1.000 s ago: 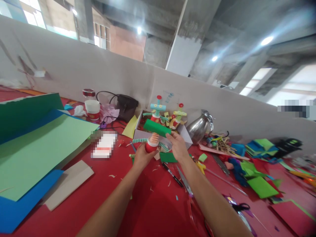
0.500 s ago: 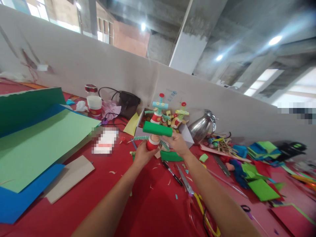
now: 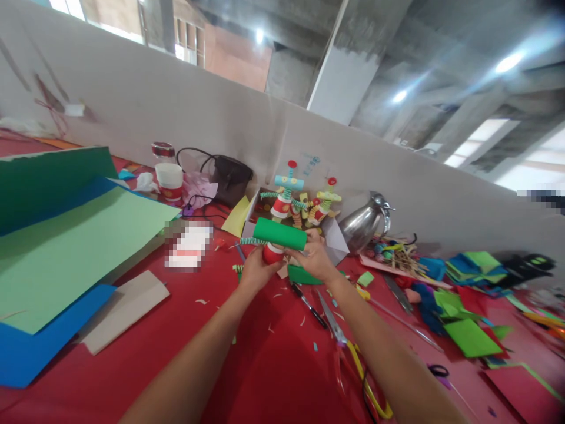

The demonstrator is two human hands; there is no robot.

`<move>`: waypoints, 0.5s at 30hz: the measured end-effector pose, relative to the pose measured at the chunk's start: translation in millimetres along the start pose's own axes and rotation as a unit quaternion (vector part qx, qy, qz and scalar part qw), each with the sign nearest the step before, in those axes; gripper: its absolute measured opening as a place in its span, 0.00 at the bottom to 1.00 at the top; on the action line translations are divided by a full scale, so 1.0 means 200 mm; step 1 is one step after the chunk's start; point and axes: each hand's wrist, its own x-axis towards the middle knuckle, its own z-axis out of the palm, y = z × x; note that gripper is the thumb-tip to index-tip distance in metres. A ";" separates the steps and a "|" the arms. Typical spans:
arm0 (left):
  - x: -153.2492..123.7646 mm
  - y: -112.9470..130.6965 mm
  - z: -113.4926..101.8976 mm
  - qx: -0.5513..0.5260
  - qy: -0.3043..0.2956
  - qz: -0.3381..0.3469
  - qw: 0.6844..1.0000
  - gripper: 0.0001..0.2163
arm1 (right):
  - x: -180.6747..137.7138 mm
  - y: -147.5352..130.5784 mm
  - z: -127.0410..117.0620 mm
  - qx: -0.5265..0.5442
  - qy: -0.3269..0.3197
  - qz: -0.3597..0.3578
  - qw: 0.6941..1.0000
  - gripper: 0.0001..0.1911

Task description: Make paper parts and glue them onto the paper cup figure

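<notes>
My left hand (image 3: 258,272) is closed around a red and white paper cup (image 3: 272,254), which has a folded paper spring (image 3: 252,241) sticking out to its left. A green paper tube (image 3: 279,233) lies across above the cup, its right end gripped by my right hand (image 3: 315,257). The tube hides the top of the cup, so I cannot tell whether the two touch. Another green paper piece (image 3: 304,275) rests on the table just behind my right wrist. Beyond my hands, a box (image 3: 336,238) holds cup figures with spring arms, one with a light blue tube head (image 3: 289,182).
Scissors (image 3: 338,335) and a black marker (image 3: 309,305) lie between my forearms among paper scraps. Large green and blue sheets (image 3: 83,247) cover the left side. A metal jug (image 3: 366,221) stands at the back right, near sticks (image 3: 404,259) and coloured paper (image 3: 472,338).
The green tube has come down slightly over the cup and covers more of its top. Its tilt has grown a little, and my right fingers have shifted at its end. The view has shifted slightly.
</notes>
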 end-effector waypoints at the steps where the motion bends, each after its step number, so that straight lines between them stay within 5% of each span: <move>1: 0.00 0.00 0.00 0.002 -0.002 0.003 1.000 0.21 | 0.00 0.00 0.00 -0.012 0.001 -0.004 1.000 0.12; 15: 0.02 -0.04 0.01 0.029 -0.010 0.004 1.000 0.25 | -0.02 0.01 0.05 0.006 0.025 -0.022 0.999 0.10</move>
